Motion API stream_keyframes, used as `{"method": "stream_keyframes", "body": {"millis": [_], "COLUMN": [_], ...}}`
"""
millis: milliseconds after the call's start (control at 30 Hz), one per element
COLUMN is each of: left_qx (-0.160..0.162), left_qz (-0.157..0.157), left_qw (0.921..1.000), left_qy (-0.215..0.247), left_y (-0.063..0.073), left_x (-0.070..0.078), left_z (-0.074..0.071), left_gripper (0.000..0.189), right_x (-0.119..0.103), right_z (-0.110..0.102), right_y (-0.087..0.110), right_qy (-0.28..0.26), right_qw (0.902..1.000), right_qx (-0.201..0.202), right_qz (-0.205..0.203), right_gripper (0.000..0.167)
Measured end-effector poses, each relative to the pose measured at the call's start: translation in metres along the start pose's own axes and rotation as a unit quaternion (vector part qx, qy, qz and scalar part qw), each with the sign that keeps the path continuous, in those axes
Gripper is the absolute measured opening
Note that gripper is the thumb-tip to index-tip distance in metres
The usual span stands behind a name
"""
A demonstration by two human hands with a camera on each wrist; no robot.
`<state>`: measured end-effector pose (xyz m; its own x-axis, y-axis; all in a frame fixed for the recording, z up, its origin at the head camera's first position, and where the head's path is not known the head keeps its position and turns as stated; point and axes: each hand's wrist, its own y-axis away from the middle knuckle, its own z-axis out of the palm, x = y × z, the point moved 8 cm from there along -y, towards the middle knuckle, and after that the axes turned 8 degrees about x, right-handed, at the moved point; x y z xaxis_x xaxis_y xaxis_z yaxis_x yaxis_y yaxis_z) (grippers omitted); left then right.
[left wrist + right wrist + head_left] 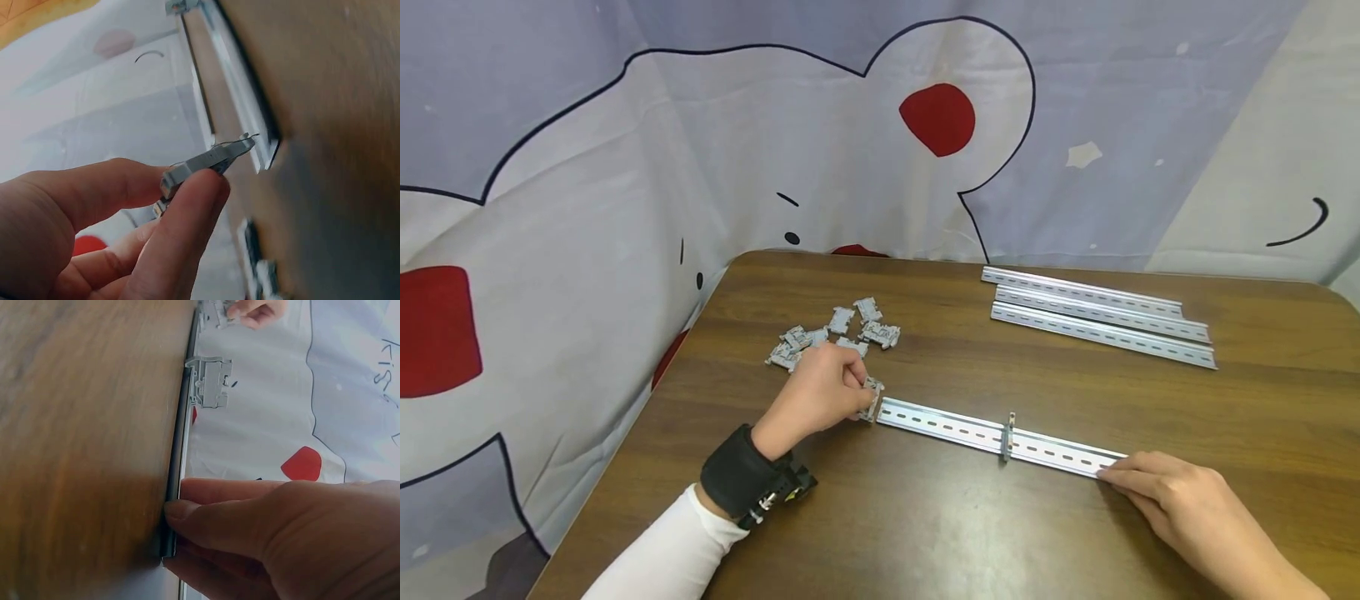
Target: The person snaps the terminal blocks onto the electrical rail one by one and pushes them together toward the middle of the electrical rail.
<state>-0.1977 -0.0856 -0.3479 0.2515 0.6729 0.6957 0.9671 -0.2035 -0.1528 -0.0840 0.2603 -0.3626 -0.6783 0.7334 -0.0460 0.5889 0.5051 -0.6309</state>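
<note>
Between thumb and fingers, my left hand (823, 385) pinches a small grey terminal block (206, 164), held just off the left end of a slotted metal DIN rail (940, 423). My right hand (1183, 500) grips that rail at its right end, thumb on the near edge, as the right wrist view shows. Another grey terminal block (210, 382) stands upright across the rail, a little right of its middle. Behind the left hand lies a loose group of several grey terminal blocks (880, 334), partly hidden by the hand.
Three more metal rails (1101, 325) lie side by side at the back right of the brown wooden table (940, 533). A printed curtain (820, 150) hangs right behind the table's far edge and along its left side.
</note>
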Motion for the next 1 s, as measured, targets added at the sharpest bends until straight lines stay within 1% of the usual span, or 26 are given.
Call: {"method": "stream_keyframes", "body": {"millis": [133, 300, 467, 567, 700, 767, 900, 1000], "left_qx": [0.0, -0.002, -0.017, -0.026, -0.044, -0.053, -0.065, -0.067], "left_qz": [0.01, -0.004, -0.002, -0.014, -0.035, -0.037, -0.033, -0.044], "left_qw": [0.9998, 0.9993, 0.9988, 0.9985, 0.9968, 0.9955, 0.9923, 0.9904], "left_qy": [-0.016, -0.036, -0.046, -0.046, -0.057, -0.069, -0.1, -0.112], "left_y": [-0.003, -0.007, -0.01, -0.012, -0.015, -0.017, -0.021, -0.022], "left_x": [0.006, 0.004, 0.006, 0.006, 0.009, 0.013, 0.02, 0.019], "left_z": [0.011, 0.017, 0.023, 0.027, 0.033, 0.037, 0.042, 0.044], "left_gripper": [0.015, 0.018, 0.018, 0.021, 0.032, 0.036, 0.04, 0.041], "right_x": [-0.001, -0.002, -0.002, -0.002, -0.003, -0.003, -0.004, -0.004], "right_z": [-0.001, 0.0, 0.0, -0.001, -0.001, -0.001, -0.002, -0.001], "right_y": [-0.002, -0.004, -0.004, -0.005, -0.006, -0.006, -0.007, -0.007], "right_qy": [0.003, 0.004, -0.001, -0.001, 0.0, 0.0, 0.001, 0.0], "right_qw": [1.0, 0.9999, 0.9999, 0.9997, 0.9996, 0.9996, 0.9995, 0.9994], "right_qx": [0.001, -0.005, -0.003, 0.0, 0.001, 0.001, 0.003, 0.002], "right_qz": [-0.008, -0.009, -0.016, -0.023, -0.029, -0.029, -0.03, -0.033], "right_gripper": [0.062, 0.062, 0.063, 0.063, 0.063, 0.063, 0.063, 0.063]}}
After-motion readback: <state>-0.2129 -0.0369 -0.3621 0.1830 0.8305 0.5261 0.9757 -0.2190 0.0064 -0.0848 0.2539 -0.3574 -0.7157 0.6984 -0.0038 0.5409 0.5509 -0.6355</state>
